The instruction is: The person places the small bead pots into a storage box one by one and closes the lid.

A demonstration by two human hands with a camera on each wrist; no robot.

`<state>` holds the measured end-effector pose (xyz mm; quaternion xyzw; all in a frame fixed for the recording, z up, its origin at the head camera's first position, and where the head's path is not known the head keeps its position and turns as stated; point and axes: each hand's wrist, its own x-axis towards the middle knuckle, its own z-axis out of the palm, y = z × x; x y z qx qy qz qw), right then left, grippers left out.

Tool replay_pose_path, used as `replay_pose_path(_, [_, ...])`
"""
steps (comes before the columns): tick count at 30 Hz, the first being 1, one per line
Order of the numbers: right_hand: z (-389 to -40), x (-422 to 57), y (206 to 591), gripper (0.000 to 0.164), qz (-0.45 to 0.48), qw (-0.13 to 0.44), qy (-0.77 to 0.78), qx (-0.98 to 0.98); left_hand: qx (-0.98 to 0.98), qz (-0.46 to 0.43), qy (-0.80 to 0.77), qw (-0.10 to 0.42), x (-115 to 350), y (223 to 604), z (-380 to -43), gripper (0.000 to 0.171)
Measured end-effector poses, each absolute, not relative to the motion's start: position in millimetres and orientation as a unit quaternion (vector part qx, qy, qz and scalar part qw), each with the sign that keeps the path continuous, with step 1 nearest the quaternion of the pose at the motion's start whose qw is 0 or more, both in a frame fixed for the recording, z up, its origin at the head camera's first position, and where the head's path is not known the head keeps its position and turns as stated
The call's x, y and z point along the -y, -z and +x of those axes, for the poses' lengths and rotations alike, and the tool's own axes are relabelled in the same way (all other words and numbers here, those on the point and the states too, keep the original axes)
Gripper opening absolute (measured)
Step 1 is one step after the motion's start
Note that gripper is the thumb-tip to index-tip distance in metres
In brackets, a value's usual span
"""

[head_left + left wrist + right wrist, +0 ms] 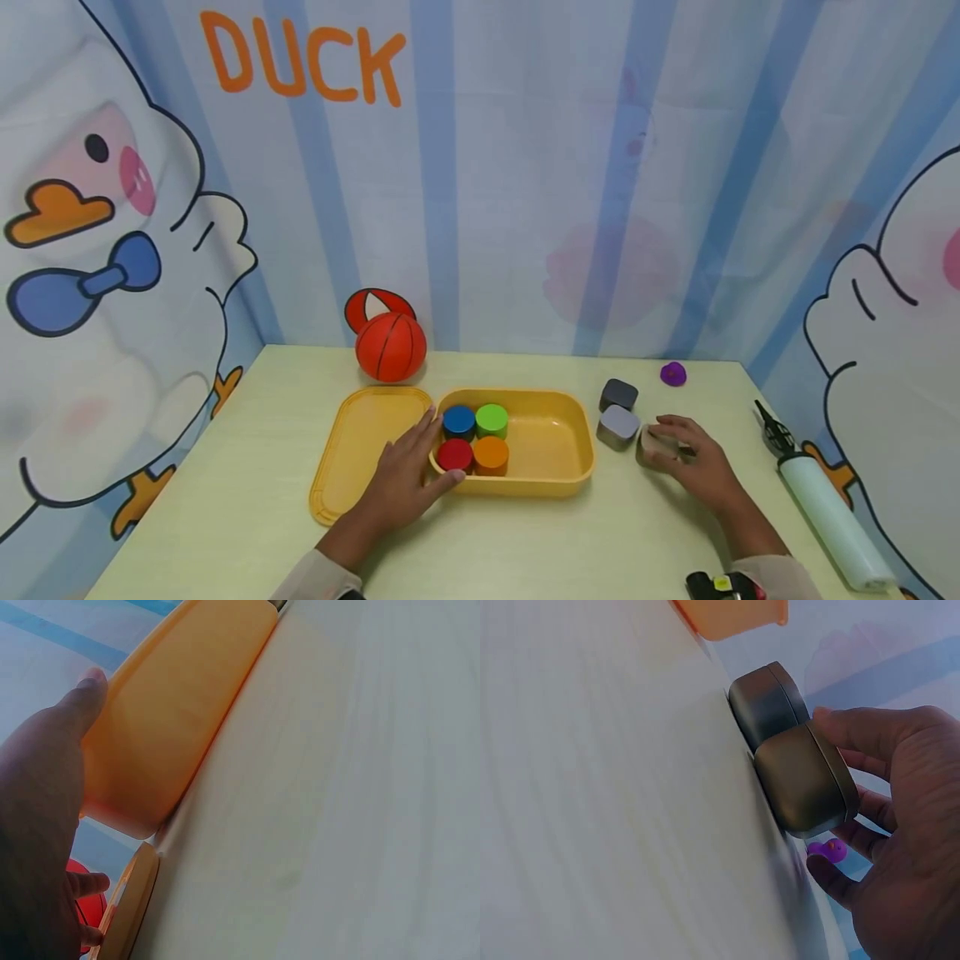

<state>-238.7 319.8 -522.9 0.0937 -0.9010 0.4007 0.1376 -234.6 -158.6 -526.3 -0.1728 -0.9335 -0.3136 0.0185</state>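
The right hand (693, 458) is pinching a small brown, rounded box with a metallic sheen (802, 780), its grip closing on it between thumb and fingers, toward the right edge of the surface (562, 550). A light grey rounded box (618, 427) is sitting just to its left, and a dark grey one (618, 394) is standing behind that. Whether the brown box is touching the surface or rising off it, I cannot tell.

The left hand (405, 467) is resting with its grip spread at the left end of a yellow, rounded rectangular plastic tray (517, 487). Red (454, 455), orange (491, 456), blue (459, 422) and green (492, 420) round pieces are filling the tray's left half.

The step in hand is, I judge, securing the brown box while the left hand is steadying the tray. The next move is probably calling for a straight lift, keeping clear of the light grey box.
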Motion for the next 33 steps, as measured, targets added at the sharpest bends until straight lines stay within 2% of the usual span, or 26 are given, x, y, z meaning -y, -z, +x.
replay_pose_path(12, [-245.0, -328.6, 534.3, 0.043, 0.084, 0.135, -0.467, 0.87, 0.933, -0.173, 0.313, 0.027, 159.3, 523.8, -233.4, 0.093])
replay_pose_path(23, [-242.3, -330.5, 532.6, 0.052, 0.054, 0.105, -0.475, 0.872, 0.932, -0.174, 0.318, 0.019, 159.2, 524.1, -232.5, 0.094])
replay_pose_path(33, [-243.6, -332.5, 535.6, 0.047, 0.045, 0.117, -0.468, 0.875, 0.933, -0.175, 0.314, 0.022, 158.8, 526.4, -235.0, 0.094])
